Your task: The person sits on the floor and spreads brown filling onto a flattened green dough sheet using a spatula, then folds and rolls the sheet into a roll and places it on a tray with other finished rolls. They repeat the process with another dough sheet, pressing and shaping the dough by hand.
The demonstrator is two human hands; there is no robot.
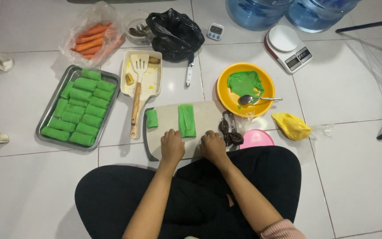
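Left hand (172, 146), right hand (213, 147), board's (166, 116) near edge

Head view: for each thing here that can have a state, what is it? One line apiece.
Green crepe: folded, lying on the cutting board, beside both hands.
Small green roll: rolled up, at the board's left edge.
Metal tray: nearly full of green rolls.
Yellow plate: holds green crepes and a spoon.
Carrot bag: open.
Black bag: bunched, open-topped.
Left hand: empty, on board.
Right hand: empty, on board.
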